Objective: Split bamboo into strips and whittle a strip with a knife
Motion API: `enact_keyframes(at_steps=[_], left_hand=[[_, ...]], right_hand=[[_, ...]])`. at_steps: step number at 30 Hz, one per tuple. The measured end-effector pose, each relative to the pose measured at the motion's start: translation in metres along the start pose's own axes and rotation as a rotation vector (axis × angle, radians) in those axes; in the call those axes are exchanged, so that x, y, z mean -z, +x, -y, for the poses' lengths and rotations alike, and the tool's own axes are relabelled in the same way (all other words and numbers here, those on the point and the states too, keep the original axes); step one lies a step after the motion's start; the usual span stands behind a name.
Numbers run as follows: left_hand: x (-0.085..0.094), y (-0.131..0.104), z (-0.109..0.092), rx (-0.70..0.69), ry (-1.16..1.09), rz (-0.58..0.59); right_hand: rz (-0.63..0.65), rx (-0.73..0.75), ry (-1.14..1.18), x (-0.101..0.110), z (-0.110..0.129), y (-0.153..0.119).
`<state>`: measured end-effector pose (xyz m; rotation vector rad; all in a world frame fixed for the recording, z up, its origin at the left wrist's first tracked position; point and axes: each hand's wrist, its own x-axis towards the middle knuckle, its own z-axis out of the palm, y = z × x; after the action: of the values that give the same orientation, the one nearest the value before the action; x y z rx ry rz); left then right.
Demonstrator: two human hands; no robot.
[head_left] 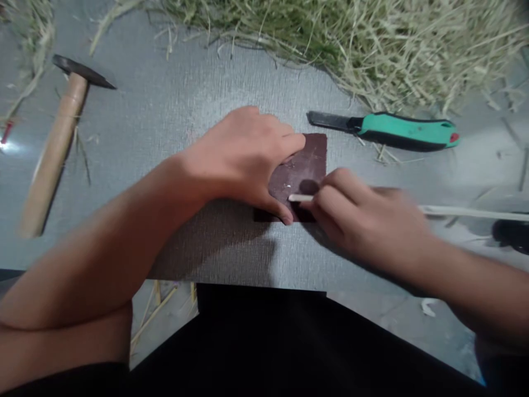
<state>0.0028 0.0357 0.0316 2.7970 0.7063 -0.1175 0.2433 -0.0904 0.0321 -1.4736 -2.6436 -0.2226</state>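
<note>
A dark reddish-brown square sheet [312,154] lies flat on the grey table near its front edge. My left hand [252,157] rests on the sheet's left part, thumb and fingers spread apart and pressing it down. Over the sheet's right side is my right hand [355,212], its fingers closed round a thin pale stick [301,198]. The stick's tip touches or hovers just over the sheet; which one I cannot tell. Its long end comes out behind the hand toward the right. Small white specks show on the sheet between my hands.
Behind the sheet lies a green utility knife [407,131], blade out to the left. A hammer [58,149] with a wooden handle is at the left. Dry grass [372,49] is heaped at the back right. A dark object [512,234] sits at the right edge.
</note>
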Motion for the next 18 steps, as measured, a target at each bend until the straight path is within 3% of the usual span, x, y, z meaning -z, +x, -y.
enact_keyframes(at_steps=[5, 7, 9, 12, 16, 18], left_hand=[[-0.0003, 0.0007, 0.0012, -0.018, 0.043, 0.01], [0.0003, 0.0006, 0.0011, -0.012, 0.045, 0.014], [0.0004, 0.0007, 0.001, -0.005, 0.043, 0.032], [0.0003, 0.001, 0.0009, -0.007, 0.048, 0.03], [0.0011, 0.0013, 0.0004, -0.014, 0.039, 0.036], [0.0013, 0.0014, 0.0003, -0.019, 0.038, 0.029]], right_hand=[[-0.056, -0.115, -0.136, -0.0003, -0.001, -0.0001], [-0.059, 0.008, -0.104, -0.0002, -0.0006, -0.0002], [-0.069, 0.036, -0.086, -0.001, -0.0014, -0.0004], [-0.09, -0.131, -0.157, -0.003, -0.0043, 0.0], [-0.112, 0.026, -0.08, -0.0043, -0.0041, 0.001], [-0.137, 0.015, -0.072, -0.005, -0.0031, 0.0015]])
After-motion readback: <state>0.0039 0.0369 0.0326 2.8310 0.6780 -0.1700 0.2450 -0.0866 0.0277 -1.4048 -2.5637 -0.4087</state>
